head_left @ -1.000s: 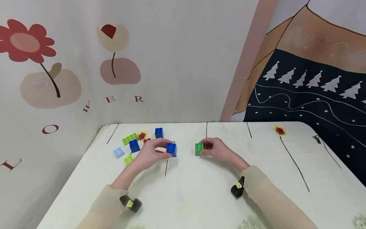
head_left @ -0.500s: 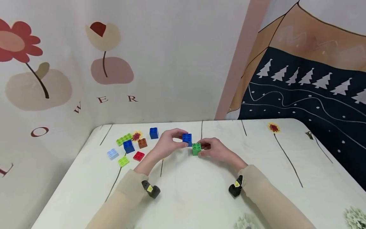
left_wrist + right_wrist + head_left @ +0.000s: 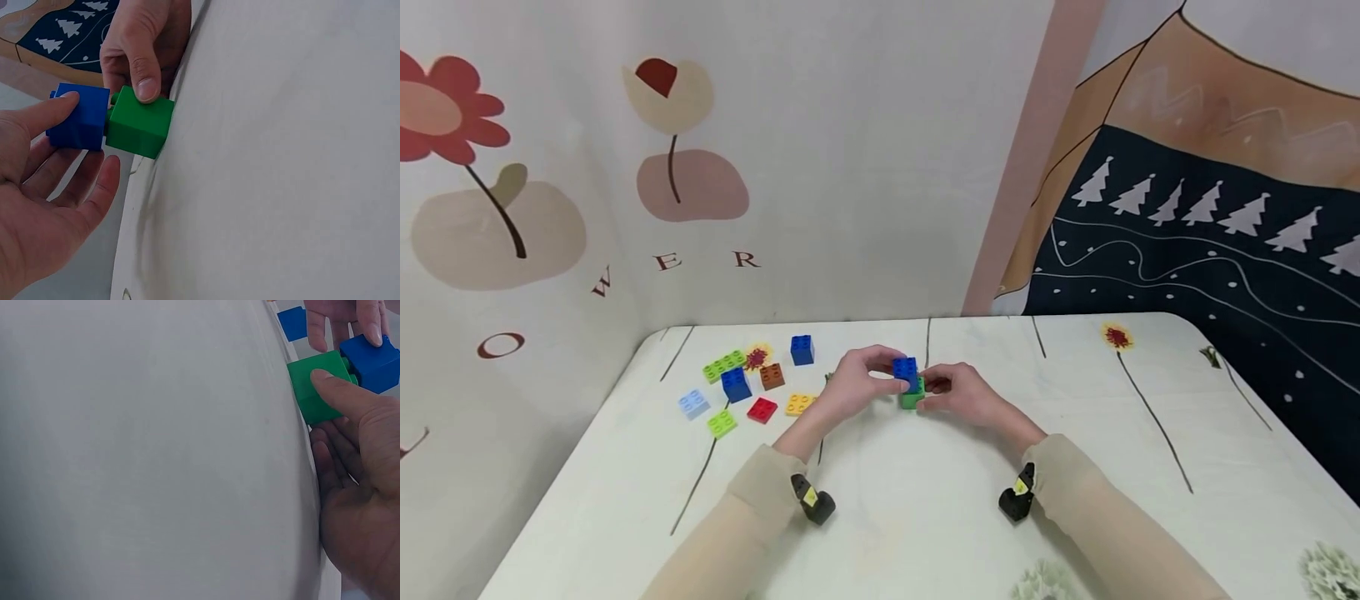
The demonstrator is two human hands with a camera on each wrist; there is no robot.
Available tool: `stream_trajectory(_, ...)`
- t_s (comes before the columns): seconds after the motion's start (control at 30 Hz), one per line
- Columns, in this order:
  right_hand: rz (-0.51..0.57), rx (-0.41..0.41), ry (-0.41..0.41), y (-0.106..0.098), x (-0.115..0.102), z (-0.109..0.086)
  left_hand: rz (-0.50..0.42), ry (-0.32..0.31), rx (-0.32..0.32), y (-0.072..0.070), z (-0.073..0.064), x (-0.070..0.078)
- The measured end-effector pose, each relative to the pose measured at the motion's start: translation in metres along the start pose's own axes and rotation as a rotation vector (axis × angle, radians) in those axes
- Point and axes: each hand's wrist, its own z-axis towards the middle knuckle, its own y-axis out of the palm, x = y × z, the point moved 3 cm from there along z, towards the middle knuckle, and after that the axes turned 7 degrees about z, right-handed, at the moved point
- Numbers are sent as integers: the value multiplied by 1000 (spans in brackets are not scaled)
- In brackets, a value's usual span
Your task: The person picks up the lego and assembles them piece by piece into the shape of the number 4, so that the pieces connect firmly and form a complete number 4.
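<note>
Between thumb and fingers, my left hand pinches a square blue toy brick. Below it is a green brick of similar size, held upright at the table by my right hand, its thumb on one side. In the left wrist view the blue brick meets the studs of the green brick a little askew, and some green studs show in the gap. The right wrist view also shows studs between the green brick and the blue brick.
Left of my hands lie loose bricks: two blue ones, a brown one, a red one, a yellow one, a light blue one and lime green ones. A printed curtain hangs behind the white table.
My left hand has carried the blue brick rightward, then down onto the top of the green brick. The right hand has stayed nearly in place, holding the green brick.
</note>
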Motion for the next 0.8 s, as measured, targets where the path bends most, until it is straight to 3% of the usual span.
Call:
stream_trajectory(0.37,-1,4,9,1,5,1,11,6,18,10,-1,-3)
stream_trajectory(0.8,16,-12,1,-4,5,4,78,89,24,11,-1,-1)
